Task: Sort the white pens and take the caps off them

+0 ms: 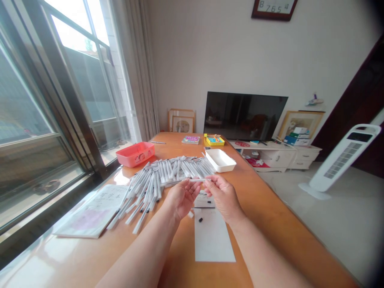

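Note:
Between my two hands, above the table, a thin whitish pen (197, 180) lies level. My left hand (183, 197) pinches its left end between thumb and fingers, palm turned up. The fingertips of my right hand (221, 195) close on its right end. Just beyond them spreads a pile of translucent pens (153, 178) with black parts. Below my hands is a sheet of white paper (213, 242). A small black cap (201, 220) rests on it, and another black piece (209, 202) lies farther up, near a white box-like item partly hidden by my hands.
A red basket (135, 155) stands left behind the pile, a white tray (221, 161) at its right. On the left lies a booklet (91, 212). Farther back are a colourful book (190, 140) and a yellow box (215, 141). The wooden table's right edge (295, 218) runs diagonally.

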